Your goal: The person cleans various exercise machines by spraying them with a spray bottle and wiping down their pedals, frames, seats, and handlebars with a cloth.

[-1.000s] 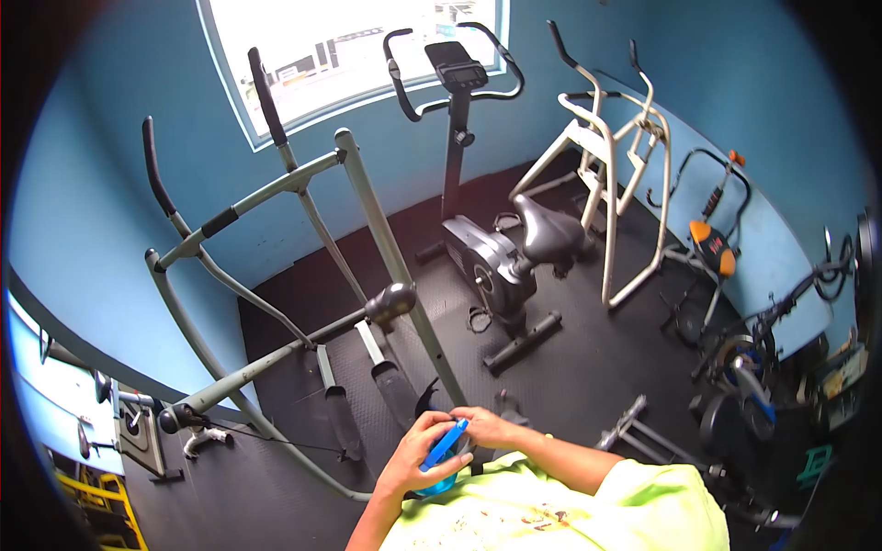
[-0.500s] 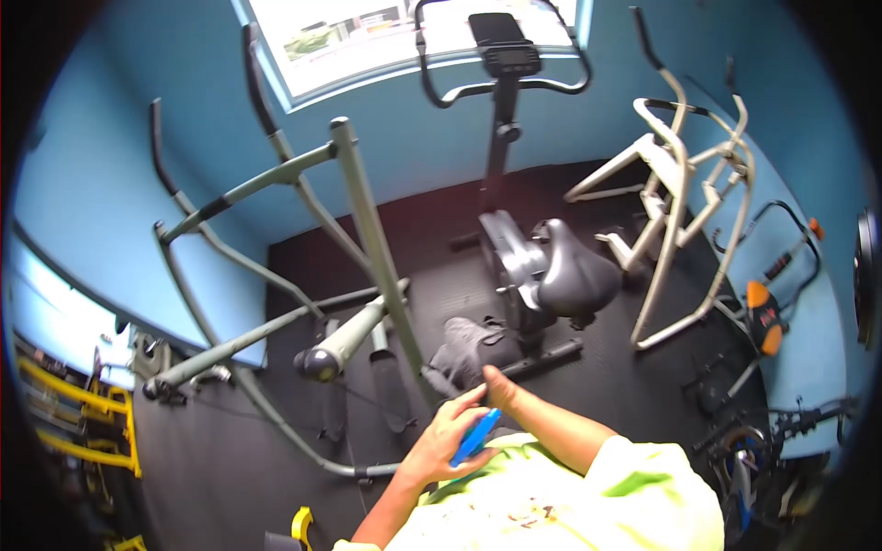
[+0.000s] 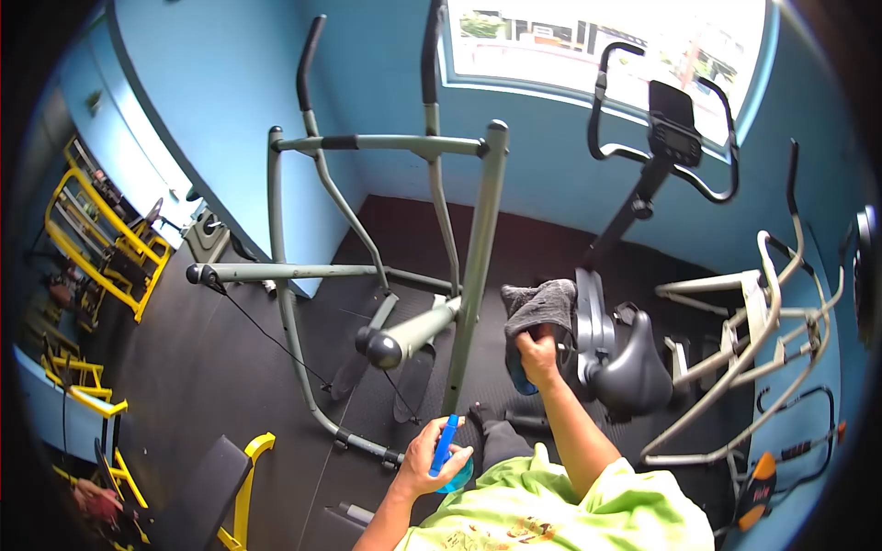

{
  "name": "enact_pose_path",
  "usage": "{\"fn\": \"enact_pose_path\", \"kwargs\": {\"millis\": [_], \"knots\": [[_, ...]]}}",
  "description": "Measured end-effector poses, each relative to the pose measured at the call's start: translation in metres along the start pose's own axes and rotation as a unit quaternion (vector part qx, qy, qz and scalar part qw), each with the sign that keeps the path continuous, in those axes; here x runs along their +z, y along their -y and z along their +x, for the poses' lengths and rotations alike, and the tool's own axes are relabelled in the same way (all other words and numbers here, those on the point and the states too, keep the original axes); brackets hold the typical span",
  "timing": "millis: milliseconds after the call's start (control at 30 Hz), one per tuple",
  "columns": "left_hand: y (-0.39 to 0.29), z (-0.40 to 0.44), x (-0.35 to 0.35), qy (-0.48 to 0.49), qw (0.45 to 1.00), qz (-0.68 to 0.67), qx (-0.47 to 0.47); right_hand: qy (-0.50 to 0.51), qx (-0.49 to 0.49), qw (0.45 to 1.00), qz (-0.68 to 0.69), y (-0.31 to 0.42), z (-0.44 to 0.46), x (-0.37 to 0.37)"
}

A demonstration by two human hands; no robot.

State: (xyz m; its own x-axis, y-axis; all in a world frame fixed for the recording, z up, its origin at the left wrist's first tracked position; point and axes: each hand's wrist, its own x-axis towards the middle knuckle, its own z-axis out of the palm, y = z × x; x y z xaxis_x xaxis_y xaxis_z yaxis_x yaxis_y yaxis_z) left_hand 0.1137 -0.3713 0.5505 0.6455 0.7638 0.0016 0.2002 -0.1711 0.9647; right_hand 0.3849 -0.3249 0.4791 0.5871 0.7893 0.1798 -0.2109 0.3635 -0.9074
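My right hand (image 3: 542, 358) is stretched forward, its fingers closed on a dark grey cloth (image 3: 540, 308) that drapes over and past them. The cloth hangs beside the stationary bike (image 3: 595, 321), left of its frame; whether they touch I cannot tell. Close to my body, my left hand (image 3: 423, 464) wraps round what looks like a spray bottle with a blue top (image 3: 445, 445) and a see-through teal body (image 3: 457, 477). Nearest to that hand is the lower frame of a grey-green elliptical machine (image 3: 478, 266).
The bike's black saddle (image 3: 634, 372) is right of my right arm. A cream-coloured machine (image 3: 763, 321) stands further right, with an orange-and-black device (image 3: 759, 482) below it. Yellow-framed equipment (image 3: 243, 491) is at the left. A window (image 3: 588, 55) opens in the blue wall.
My view has swung left, so the machines sit further right. My hands, close together before, are now apart: the right has reached forward with the cloth, while the left keeps the bottle near my body.
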Motion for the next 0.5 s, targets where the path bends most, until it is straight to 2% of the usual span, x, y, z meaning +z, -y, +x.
{"fn": "enact_pose_path", "kwargs": {"millis": [33, 67, 100, 167, 233, 267, 300, 367, 433, 500], "knots": [[-0.001, 0.01, 0.0, -0.013, 1.0, 0.013, -0.011, 0.005, -0.075, 0.995, -0.071, -0.018, 0.021, 0.006], [-0.001, 0.022, -0.002, -0.018, 0.999, 0.023, -0.017, 0.014, -0.099, 0.987, -0.126, -0.04, 0.04, 0.011], [-0.001, 0.035, -0.002, -0.03, 0.999, 0.033, -0.02, 0.011, 0.049, 0.994, -0.101, -0.112, 0.067, -0.011], [-0.002, 0.065, 0.002, -0.048, 0.996, 0.071, -0.004, 0.007, 0.027, 0.933, -0.358, -0.127, 0.087, 0.012], [0.009, 0.092, 0.01, -0.039, 0.997, 0.069, -0.023, 0.009, -0.032, 0.939, -0.343, -0.169, 0.095, 0.027], [0.007, 0.105, 0.013, -0.017, 0.996, 0.078, -0.036, -0.056, -0.073, 0.898, -0.43, -0.171, 0.09, 0.039], [0.006, 0.117, 0.016, 0.0, 0.995, 0.085, -0.047, 0.002, 0.019, 0.933, -0.358, -0.182, 0.097, 0.032], [0.01, 0.131, 0.022, 0.014, 0.996, 0.086, -0.021, -0.01, -0.005, 0.926, -0.376, -0.176, 0.128, 0.043], [0.015, 0.136, 0.028, 0.005, 0.997, 0.038, -0.066, -0.118, -0.191, 0.86, -0.459, -0.128, 0.176, 0.063], [0.026, 0.142, 0.034, -0.02, 0.994, 0.003, -0.11, -0.147, -0.187, 0.821, -0.519, -0.125, 0.22, 0.064]]}}
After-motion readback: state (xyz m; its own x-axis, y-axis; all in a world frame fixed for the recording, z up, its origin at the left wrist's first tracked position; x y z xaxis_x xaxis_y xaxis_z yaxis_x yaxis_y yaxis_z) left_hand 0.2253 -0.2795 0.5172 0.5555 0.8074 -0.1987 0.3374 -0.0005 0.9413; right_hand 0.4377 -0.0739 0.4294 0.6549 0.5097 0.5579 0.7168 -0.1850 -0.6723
